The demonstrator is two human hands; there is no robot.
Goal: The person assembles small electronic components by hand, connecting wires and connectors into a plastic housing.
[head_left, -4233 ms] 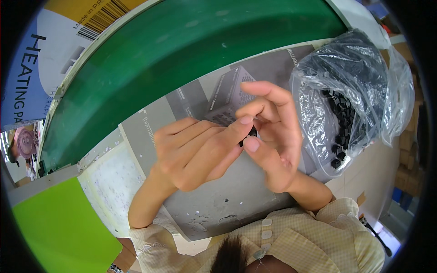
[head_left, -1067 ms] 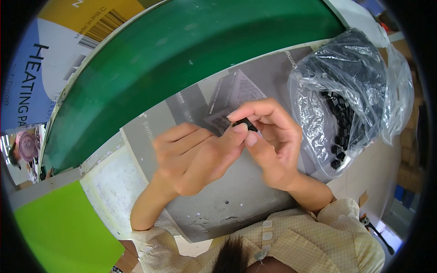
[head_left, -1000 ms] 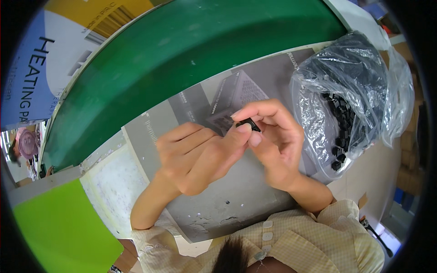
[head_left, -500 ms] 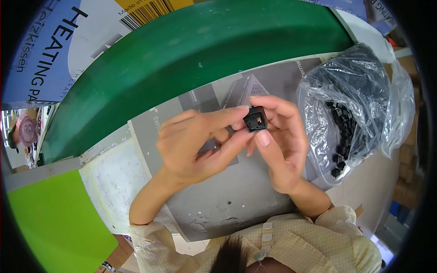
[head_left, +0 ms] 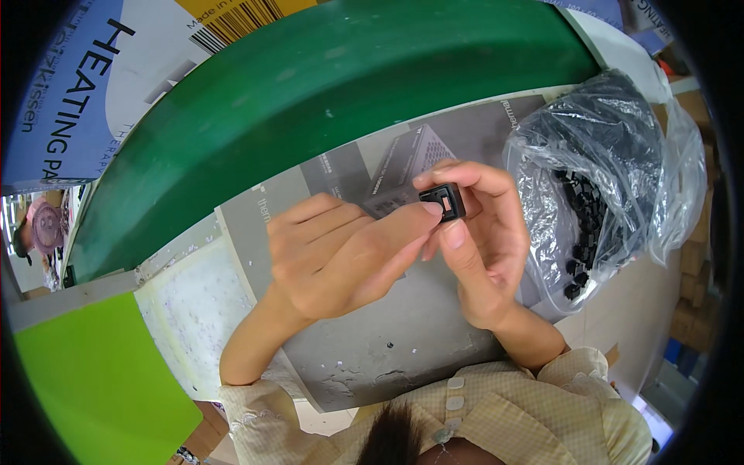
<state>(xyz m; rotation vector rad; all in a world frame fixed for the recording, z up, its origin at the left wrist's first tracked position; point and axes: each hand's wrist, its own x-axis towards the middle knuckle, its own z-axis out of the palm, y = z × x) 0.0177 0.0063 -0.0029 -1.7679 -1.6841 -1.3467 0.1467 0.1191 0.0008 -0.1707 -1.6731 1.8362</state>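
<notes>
A small black square plastic housing (head_left: 455,198) with a rectangular opening in its face is held up above the middle of the bench. My right hand (head_left: 492,232) grips it, index finger at its upper side and thumb at its lower corner. My left hand (head_left: 333,252) is closed, its fingers curled. The left fingertips press on the lower left part of the housing and cover that corner. Whether they pinch anything smaller there is hidden. A clear plastic bag (head_left: 542,167) lies to the right, with several black plastic parts (head_left: 585,213) in it.
A grey printed sheet (head_left: 341,356) covers the bench under my hands, with crumbs and a small dark speck (head_left: 390,346) on it. A green curved surface (head_left: 349,85) runs behind. Printed cartons (head_left: 66,101) stand at far left, a lime-green panel (head_left: 93,372) at near left.
The left fingertips have moved right, over the housing's lower left corner, and the left fingers are curled more tightly. The housing has shifted slightly right and turned in my right hand.
</notes>
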